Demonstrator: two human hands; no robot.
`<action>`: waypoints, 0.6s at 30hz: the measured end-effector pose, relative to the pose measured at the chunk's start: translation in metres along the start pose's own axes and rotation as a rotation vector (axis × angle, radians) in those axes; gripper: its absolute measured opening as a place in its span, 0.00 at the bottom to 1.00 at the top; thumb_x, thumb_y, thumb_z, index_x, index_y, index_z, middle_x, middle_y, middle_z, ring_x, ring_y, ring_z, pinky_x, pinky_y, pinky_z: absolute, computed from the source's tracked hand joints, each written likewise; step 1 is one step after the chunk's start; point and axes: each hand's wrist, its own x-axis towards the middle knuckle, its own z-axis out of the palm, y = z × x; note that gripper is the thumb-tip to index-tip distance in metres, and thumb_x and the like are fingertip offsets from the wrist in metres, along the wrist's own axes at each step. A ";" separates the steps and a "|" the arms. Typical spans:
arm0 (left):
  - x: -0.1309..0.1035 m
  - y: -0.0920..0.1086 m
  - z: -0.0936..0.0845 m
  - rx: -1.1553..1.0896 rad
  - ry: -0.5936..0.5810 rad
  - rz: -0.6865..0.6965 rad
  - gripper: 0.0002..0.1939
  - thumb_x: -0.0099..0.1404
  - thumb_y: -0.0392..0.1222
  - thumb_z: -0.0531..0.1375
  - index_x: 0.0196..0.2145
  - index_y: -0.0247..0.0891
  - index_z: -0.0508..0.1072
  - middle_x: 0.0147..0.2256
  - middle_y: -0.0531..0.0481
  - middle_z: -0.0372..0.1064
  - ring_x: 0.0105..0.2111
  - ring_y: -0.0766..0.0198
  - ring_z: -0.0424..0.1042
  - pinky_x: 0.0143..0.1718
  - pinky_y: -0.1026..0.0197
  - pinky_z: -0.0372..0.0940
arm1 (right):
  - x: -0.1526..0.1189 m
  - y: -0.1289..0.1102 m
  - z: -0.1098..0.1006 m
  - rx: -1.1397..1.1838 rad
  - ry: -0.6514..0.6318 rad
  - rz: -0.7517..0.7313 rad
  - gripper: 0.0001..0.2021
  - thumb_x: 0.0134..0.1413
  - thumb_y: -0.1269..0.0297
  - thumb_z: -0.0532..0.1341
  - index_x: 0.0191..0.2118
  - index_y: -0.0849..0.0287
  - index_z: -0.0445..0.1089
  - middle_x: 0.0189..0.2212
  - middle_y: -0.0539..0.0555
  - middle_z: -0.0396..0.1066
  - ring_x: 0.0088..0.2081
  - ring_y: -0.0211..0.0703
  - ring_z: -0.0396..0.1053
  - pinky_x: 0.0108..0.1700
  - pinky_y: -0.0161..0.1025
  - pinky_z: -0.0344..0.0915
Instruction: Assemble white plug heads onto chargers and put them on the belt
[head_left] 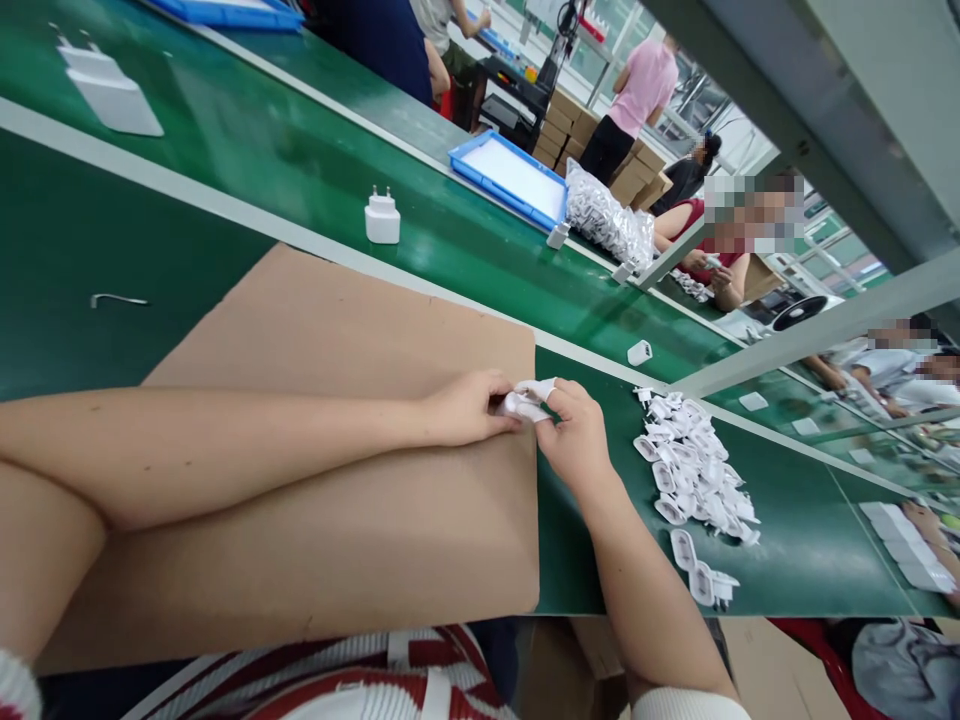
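My left hand (pixel 472 408) and my right hand (pixel 577 425) meet over the right edge of a brown cardboard sheet (pixel 360 560). Between their fingertips they pinch a small white charger part (pixel 511 404), mostly covered by the fingers. White coverings sit on the thumb and index finger of my right hand. To the right of that hand lies a heap of white charger housings (pixel 694 460), some showing plug pins. Two or three more housings (pixel 703 580) lie close to the table's front edge.
Beyond a pale rail, a green conveyor belt (pixel 315 200) carries white chargers (pixel 383 218). A bent metal hex key (pixel 120 300) lies left of the cardboard. Blue trays (pixel 510 180) and a bag of white parts (pixel 607 215) stand across the belt, where co-workers sit. A metal post (pixel 817 330) slants at right.
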 end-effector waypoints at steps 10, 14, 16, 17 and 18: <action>0.002 0.007 -0.008 -0.109 -0.083 -0.021 0.15 0.66 0.50 0.56 0.32 0.39 0.76 0.34 0.48 0.73 0.39 0.53 0.72 0.41 0.54 0.67 | 0.001 -0.004 0.000 -0.132 -0.001 0.058 0.09 0.49 0.76 0.59 0.29 0.54 0.72 0.30 0.50 0.69 0.39 0.46 0.69 0.57 0.48 0.56; 0.000 0.007 -0.003 0.038 -0.002 -0.055 0.21 0.74 0.50 0.47 0.35 0.40 0.76 0.38 0.44 0.73 0.43 0.51 0.72 0.50 0.49 0.67 | 0.000 -0.004 0.001 -0.103 -0.013 0.068 0.11 0.47 0.78 0.59 0.31 0.53 0.73 0.31 0.50 0.70 0.42 0.47 0.71 0.64 0.50 0.54; -0.003 0.008 0.001 0.192 0.037 -0.046 0.21 0.76 0.49 0.46 0.38 0.40 0.76 0.42 0.43 0.74 0.49 0.49 0.71 0.56 0.46 0.64 | 0.000 -0.005 0.001 -0.091 -0.003 0.062 0.12 0.47 0.78 0.58 0.33 0.52 0.74 0.32 0.50 0.71 0.42 0.48 0.71 0.66 0.50 0.53; -0.004 0.008 0.003 0.251 0.044 -0.048 0.21 0.76 0.49 0.46 0.39 0.40 0.76 0.45 0.42 0.74 0.51 0.48 0.70 0.58 0.44 0.62 | 0.000 -0.006 0.002 -0.086 0.004 0.060 0.13 0.47 0.78 0.58 0.34 0.52 0.74 0.32 0.50 0.71 0.42 0.48 0.71 0.67 0.50 0.53; -0.005 0.008 0.004 0.292 0.043 -0.057 0.21 0.76 0.48 0.45 0.40 0.41 0.76 0.47 0.42 0.74 0.53 0.47 0.69 0.59 0.42 0.60 | 0.000 -0.006 0.002 -0.079 0.010 0.060 0.14 0.48 0.78 0.58 0.35 0.52 0.75 0.31 0.50 0.71 0.42 0.48 0.72 0.68 0.50 0.53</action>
